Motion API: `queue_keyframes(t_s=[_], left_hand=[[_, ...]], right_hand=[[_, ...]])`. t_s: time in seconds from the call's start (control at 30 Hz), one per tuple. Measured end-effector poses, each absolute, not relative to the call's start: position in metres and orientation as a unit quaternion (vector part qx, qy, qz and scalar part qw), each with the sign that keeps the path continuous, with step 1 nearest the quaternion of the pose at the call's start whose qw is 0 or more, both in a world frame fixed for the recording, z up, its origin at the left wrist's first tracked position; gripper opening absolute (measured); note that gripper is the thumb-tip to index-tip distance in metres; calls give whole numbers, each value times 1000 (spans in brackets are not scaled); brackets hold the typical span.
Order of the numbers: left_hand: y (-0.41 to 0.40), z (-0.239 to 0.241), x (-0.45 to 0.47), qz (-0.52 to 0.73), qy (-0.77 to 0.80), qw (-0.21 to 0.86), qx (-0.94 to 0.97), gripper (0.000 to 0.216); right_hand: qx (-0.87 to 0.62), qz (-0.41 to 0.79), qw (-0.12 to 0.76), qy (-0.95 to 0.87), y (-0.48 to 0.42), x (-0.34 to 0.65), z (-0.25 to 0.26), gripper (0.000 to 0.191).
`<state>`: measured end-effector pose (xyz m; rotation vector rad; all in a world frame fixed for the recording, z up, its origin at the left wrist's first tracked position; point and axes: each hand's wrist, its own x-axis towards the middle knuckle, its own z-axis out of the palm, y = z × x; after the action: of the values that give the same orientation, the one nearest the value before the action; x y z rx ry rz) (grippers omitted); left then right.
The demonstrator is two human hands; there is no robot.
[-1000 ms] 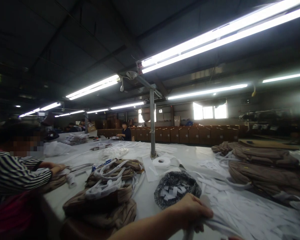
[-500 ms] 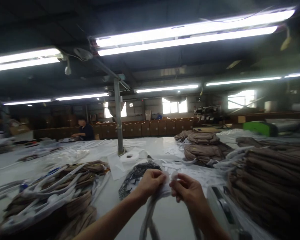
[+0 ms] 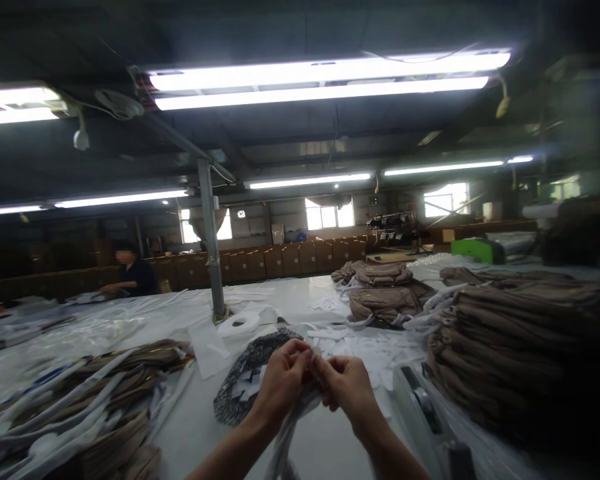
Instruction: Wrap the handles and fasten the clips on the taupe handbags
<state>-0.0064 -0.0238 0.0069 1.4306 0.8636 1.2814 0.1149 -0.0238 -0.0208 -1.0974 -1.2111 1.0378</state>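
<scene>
My left hand point(image 3: 285, 373) and my right hand point(image 3: 344, 387) meet in front of me, thumbs and fingertips pinched together. Between them they grip a greyish strap in thin, translucent white wrapping point(image 3: 291, 427), which hangs down toward me. The fingers hide its upper end. Just left of my left hand is a black-and-white speckled bag point(image 3: 230, 383), its mouth wide, holding white paper pieces point(image 3: 247, 385). Behind my right hand, many small white slips point(image 3: 373, 347) lie scattered on the table point(image 3: 325, 453).
Brown bags point(image 3: 510, 340) are stacked high on the right, beside a grey device point(image 3: 420, 413). More brown bags with white-wrapped straps point(image 3: 95, 407) lie left. A tape roll point(image 3: 239, 324) sits by a post point(image 3: 210, 247). Another person point(image 3: 135, 273) works far left.
My hands have come together; they were slightly apart, each pinching a small whitish round piece. The view has swung right, shifting the surroundings leftward.
</scene>
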Motion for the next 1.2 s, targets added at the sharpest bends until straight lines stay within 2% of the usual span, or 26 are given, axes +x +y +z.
queue_keyframes(t_s=[0.13,0.27,0.43,0.53,0.6,0.7,0.8,0.9,1.0,1.13,1.2], left_hand=[[-26,1,-2,542,353,476,597,20],[-30,-4,6,560,370,429,604,17],[-29,-9,9,564,391,399,609,15],[-30,-8,10,560,399,399,606,18],[-30,-5,11,559,406,409,596,25],[-23,4,10,552,424,444,564,15],[-14,11,8,507,441,498,548,18],[-10,15,6,471,455,520,548,13],[-11,17,6,454,457,525,556,17],[-9,16,7,427,460,515,584,19],[-5,13,8,420,469,495,599,14]], right_hand=[[-505,406,570,-505,-26,112,-20,39],[-504,368,614,-483,-29,112,-24,38],[-415,452,632,-473,-26,120,-38,41],[-411,470,631,-460,-28,125,-40,39],[-429,452,622,-474,-32,128,-37,37],[-466,400,603,-509,-39,131,-30,41],[-504,348,580,-536,-41,133,-26,46],[-543,251,587,-546,-38,136,-27,45],[-533,152,605,-572,-34,140,-26,46],[-438,222,583,-648,-28,144,-27,36],[-429,212,572,-666,-23,146,-29,35]])
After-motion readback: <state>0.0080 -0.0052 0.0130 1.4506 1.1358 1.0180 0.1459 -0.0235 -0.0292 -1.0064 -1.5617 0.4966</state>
